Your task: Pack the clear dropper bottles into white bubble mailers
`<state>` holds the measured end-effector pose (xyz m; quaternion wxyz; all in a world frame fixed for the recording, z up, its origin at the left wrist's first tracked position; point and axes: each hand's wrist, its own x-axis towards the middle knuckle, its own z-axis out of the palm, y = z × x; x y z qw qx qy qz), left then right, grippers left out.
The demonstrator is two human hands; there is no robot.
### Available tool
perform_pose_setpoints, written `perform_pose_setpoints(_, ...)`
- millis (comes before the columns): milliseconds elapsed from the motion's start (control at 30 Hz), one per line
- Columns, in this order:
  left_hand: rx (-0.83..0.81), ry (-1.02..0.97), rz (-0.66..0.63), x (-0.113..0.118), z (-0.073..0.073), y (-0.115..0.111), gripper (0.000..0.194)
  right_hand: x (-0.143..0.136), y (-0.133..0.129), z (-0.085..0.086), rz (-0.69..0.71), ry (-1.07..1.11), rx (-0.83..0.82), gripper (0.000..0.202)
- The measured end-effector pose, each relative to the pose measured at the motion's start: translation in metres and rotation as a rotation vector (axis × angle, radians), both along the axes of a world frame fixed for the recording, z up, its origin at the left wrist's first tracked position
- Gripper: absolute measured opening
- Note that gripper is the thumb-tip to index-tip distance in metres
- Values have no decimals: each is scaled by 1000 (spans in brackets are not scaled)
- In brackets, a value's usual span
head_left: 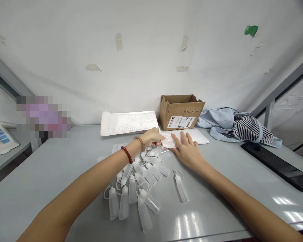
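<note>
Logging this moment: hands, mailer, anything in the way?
Left hand grips white mailer at left end; right hand rests on top. Cardboard box close behind it. Bottles bunched near left wrist.

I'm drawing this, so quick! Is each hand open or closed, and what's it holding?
Left hand: closed, holding one end of the white padded envelope in front.
Right hand: open, fingers spread on top of that envelope.

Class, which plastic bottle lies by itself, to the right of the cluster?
The bottle lying nearer the viewer than the right hand; it touches no other, while the rest are all farther left.
</note>
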<state>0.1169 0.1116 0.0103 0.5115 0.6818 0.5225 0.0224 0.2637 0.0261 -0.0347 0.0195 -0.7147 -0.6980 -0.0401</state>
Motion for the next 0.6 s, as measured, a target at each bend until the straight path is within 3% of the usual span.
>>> perform_pose_setpoints(367, 144, 128, 2, -4, 11, -9, 32, 6, 10, 2, 10, 33, -120, 53)
perform_pose_setpoints(600, 388, 124, -53, -29, 13, -13, 29, 10, 5, 1, 38, 109, -93, 60)
